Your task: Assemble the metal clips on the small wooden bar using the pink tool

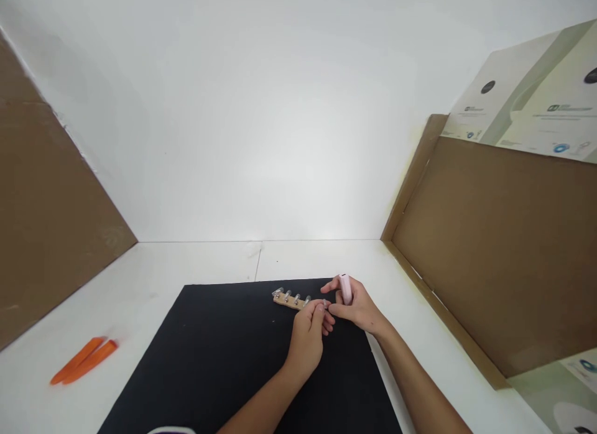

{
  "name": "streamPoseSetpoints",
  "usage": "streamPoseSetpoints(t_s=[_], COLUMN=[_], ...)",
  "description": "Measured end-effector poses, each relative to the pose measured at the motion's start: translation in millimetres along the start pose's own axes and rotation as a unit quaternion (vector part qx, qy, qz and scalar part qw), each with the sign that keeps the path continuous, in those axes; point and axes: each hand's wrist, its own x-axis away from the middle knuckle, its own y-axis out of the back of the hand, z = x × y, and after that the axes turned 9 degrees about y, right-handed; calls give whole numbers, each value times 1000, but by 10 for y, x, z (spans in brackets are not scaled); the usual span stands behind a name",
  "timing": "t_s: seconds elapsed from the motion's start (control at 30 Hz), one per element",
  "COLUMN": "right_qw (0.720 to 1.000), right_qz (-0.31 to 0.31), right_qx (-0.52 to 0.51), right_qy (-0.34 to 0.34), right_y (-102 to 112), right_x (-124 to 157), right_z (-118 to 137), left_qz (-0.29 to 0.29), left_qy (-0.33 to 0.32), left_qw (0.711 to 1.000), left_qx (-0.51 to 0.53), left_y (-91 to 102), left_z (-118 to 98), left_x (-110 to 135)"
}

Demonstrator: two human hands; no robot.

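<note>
Both my hands over black mat point(209, 365), near far edge. My right hand point(357, 308) narrow, gripping pink cylinder point(345, 290) upright between thumb and fingers. My left hand point(305, 342) pinched narrow; anything held hidden, cannot tell. Wooden strip point(290, 301) with metal bolts point(288, 295) lies on mat, just beside left fingertips point(321, 308). Two orange pry tools point(84, 360) left of mat, well apart.

Your left hand point(305, 341) and right hand point(357, 306) are bare, with slim fingers, and your left forearm point(261, 409) and right forearm point(420, 378) are bare too, running out of the bottom of the view. A thin pale curved band point(171, 431) at the lower edge may be clothing, but it's too cut off to tell.
</note>
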Motion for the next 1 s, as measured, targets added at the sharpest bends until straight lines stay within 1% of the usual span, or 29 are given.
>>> streamPoseSetpoints(t_s=[0.1, 0.33, 0.57, 0.77, 0.83, 1.0], right_qw=[999, 999, 998, 996, 996, 997], right_qz=[18, 17, 21, 36, 31, -6], right_qx=[18, -14, -54, -66, -66, -66], right_qy=[-22, -37, -33, -55, -48, -27], right_y=[-17, -7, -5, -4, -21, -87], right_x=[0, -19, -20, -18, -19, -32], right_z=[13, -46, -32, -44, -57, -110], left_qz=[4, 6, 12, 8, 8, 2], left_qy=[-1, 4, 42, 59, 65, 92], left_qw=[1000, 1000, 998, 997, 996, 993], left_qx=[-4, -16, 37, 57, 60, 78], left_y=[5, 4, 1, 1, 3, -1], left_z=[-1, 1, -40, -46, -44, -52], left_x=[-8, -19, -10, -7, -8, -4])
